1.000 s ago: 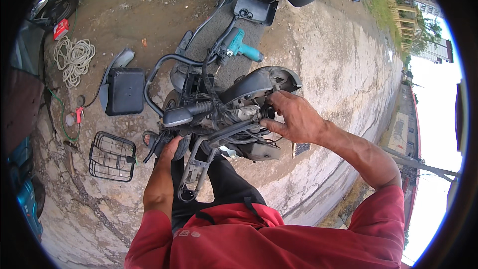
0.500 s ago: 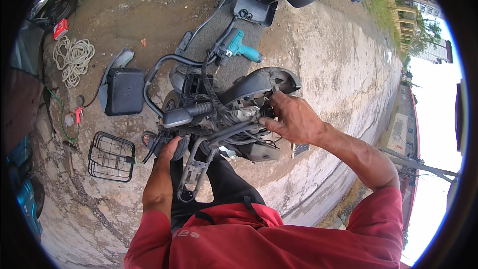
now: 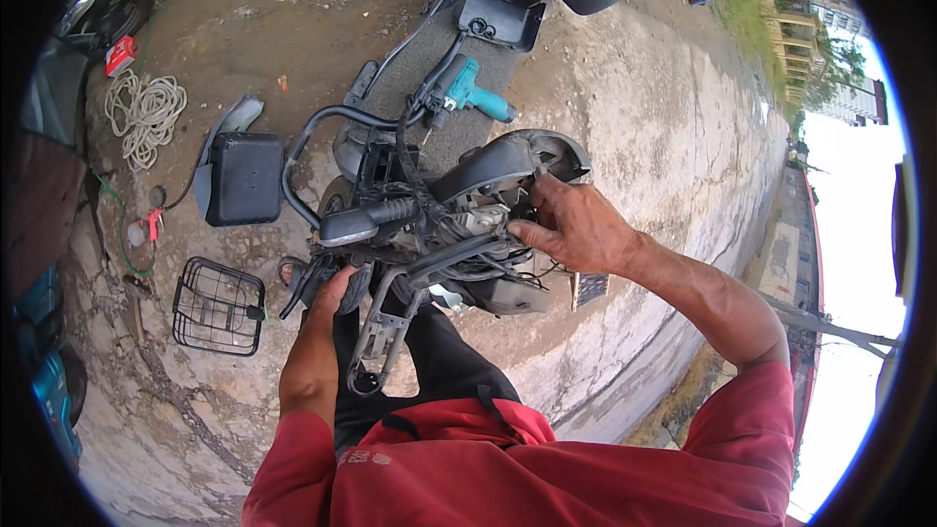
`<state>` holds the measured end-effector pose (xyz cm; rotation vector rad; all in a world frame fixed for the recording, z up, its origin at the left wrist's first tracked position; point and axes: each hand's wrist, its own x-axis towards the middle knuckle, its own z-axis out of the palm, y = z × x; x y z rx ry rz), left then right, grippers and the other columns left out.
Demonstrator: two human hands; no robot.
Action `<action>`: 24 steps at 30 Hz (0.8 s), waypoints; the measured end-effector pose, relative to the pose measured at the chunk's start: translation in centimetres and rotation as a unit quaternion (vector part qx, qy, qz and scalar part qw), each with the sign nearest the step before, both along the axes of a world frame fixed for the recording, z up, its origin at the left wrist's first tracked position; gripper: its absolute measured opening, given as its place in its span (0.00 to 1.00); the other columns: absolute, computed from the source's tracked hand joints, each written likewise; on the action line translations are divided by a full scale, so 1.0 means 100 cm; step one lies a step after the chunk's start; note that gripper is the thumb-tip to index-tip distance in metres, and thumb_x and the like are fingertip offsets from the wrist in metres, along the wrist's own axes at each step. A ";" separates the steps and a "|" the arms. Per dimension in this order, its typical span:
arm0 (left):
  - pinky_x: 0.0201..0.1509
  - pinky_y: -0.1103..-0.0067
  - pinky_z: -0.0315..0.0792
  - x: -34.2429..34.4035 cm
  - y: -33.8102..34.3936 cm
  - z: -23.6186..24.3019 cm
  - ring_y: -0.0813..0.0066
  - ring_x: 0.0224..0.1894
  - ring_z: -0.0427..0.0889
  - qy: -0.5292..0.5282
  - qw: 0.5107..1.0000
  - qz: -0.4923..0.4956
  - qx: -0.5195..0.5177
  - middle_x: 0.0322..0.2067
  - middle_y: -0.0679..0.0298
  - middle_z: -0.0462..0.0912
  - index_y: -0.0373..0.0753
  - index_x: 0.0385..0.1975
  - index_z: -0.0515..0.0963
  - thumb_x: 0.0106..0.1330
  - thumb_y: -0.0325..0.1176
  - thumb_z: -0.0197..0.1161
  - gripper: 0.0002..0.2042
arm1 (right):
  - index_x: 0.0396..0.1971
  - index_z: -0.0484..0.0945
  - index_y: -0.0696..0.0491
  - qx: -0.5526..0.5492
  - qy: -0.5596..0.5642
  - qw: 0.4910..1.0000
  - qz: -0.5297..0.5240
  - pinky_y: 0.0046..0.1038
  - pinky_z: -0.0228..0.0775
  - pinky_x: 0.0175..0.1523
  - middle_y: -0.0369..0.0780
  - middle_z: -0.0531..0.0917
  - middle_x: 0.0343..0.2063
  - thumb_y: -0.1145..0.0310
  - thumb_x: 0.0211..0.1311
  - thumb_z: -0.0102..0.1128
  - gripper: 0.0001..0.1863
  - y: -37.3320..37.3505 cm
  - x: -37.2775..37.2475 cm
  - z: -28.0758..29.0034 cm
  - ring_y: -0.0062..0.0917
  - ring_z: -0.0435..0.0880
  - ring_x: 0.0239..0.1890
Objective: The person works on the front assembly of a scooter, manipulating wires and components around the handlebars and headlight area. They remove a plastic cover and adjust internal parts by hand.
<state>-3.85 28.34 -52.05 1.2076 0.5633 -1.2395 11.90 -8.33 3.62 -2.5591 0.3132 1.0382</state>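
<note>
In front of me stands a partly stripped scooter or small motorbike (image 3: pixel 459 215), with bare wiring and frame tubes showing. My right hand (image 3: pixel 576 226) reaches into its right side, beside a dark curved cover (image 3: pixel 508 161). Its thumb and fingers are bent together around a dark part, mostly hidden behind them. My left hand (image 3: pixel 335 290) is at the near left side, wrapped over what looks like a black handlebar grip; most of its fingers are hidden. A tubular metal bracket (image 3: pixel 376 346) sticks out toward me between my arms.
A teal cordless drill (image 3: pixel 478 98) lies on the scooter's grey footboard, beyond the wiring. On the ground at left are a black wire basket (image 3: pixel 220 307), a black plastic box (image 3: pixel 246 181), coiled rope (image 3: pixel 144 117) and a red box (image 3: pixel 119 57). A green hose (image 3: pixel 115 200) runs nearby.
My right hand has shifted slightly to the right and down, and the black round part between its fingers shows less. My left hand stays where it was.
</note>
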 end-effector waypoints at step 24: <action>0.60 0.74 0.72 0.021 -0.012 0.050 0.73 0.50 0.82 -0.009 0.999 -0.029 0.010 0.51 0.65 0.85 0.36 0.56 0.81 0.71 0.48 0.61 0.23 | 0.49 0.73 0.59 0.085 -0.081 0.959 0.260 0.45 0.76 0.53 0.50 0.79 0.42 0.63 0.59 0.71 0.23 -0.020 0.009 0.004 0.47 0.82 0.49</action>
